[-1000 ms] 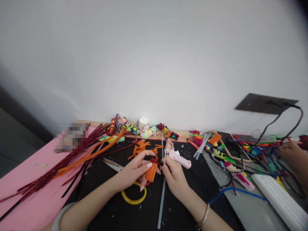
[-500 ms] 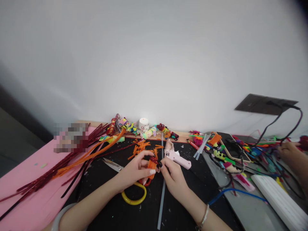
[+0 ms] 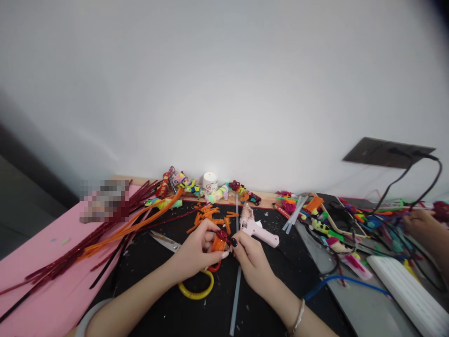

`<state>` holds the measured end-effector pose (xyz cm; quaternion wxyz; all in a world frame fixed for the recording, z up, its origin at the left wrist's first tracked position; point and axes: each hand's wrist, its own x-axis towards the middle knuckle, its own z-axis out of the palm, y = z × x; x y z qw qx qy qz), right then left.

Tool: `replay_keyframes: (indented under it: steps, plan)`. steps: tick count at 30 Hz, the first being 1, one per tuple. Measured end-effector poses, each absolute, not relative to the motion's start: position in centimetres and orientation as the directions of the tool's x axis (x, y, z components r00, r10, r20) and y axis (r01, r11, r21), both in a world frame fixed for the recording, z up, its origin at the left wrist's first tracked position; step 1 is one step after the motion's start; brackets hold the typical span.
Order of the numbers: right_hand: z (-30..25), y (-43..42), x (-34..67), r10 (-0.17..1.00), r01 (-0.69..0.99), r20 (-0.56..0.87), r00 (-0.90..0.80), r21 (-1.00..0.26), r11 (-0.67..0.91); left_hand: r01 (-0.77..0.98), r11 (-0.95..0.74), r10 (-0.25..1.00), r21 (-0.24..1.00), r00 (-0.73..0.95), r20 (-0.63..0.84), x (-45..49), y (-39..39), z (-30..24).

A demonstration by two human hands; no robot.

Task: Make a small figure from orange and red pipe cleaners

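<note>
My left hand (image 3: 196, 250) is closed around a small bundle of orange pipe-cleaner pieces (image 3: 219, 244) with a dark red piece at its top. My right hand (image 3: 250, 260) pinches that dark red piece (image 3: 223, 235) with thumb and forefinger, right beside the left hand. Both hands hover over a black mat (image 3: 161, 299). Under them lies a yellow ring (image 3: 196, 290) and a small red loop (image 3: 213, 268). A clear glue stick (image 3: 235, 299) runs down the mat below my right hand.
A pink glue gun (image 3: 257, 228) lies just behind my right hand, scissors (image 3: 166, 240) to the left. Long red and orange pipe cleaners (image 3: 105, 234) cross a pink sheet (image 3: 45, 281). Another person's hand (image 3: 423, 227) works among colourful craft bits and cables at the right. A white keyboard (image 3: 409, 295) lies there.
My left hand has turned the orange bundle more upright and closed tighter round it. Both hands drifted slightly toward me. The other person's hand shifted a little.
</note>
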<state>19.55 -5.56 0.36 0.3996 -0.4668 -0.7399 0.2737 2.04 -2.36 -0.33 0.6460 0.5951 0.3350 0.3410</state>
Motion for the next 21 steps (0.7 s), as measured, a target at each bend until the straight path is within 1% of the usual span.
replay_keyframes:
  steps: [5,9,11,17,21]
  plan:
    - [0.36,-5.62,19.58,0.914,0.448,0.321,-0.247,-0.799,0.402,-0.031,0.015,0.837,0.999,0.548,0.005,1.88,-2.29,-0.29]
    - [0.38,-5.52,19.64,0.920,0.439,0.314,-0.233,-0.810,0.388,0.013,-0.017,0.867,1.000,0.498,0.008,1.69,-2.19,-0.39]
    - [0.37,-5.41,19.69,0.926,0.435,0.310,-0.216,-0.818,0.376,-0.001,-0.023,0.869,1.000,0.495,0.020,1.62,-2.17,-0.45]
    - [0.09,-5.36,19.80,0.949,0.366,0.264,-0.172,-0.877,0.311,-0.056,0.024,0.851,0.998,0.525,0.009,1.66,-2.08,-0.32]
    - [0.12,-5.45,19.77,0.953,0.353,0.259,-0.157,-0.887,0.299,-0.096,0.070,0.843,0.993,0.538,-0.007,1.72,-2.17,0.00]
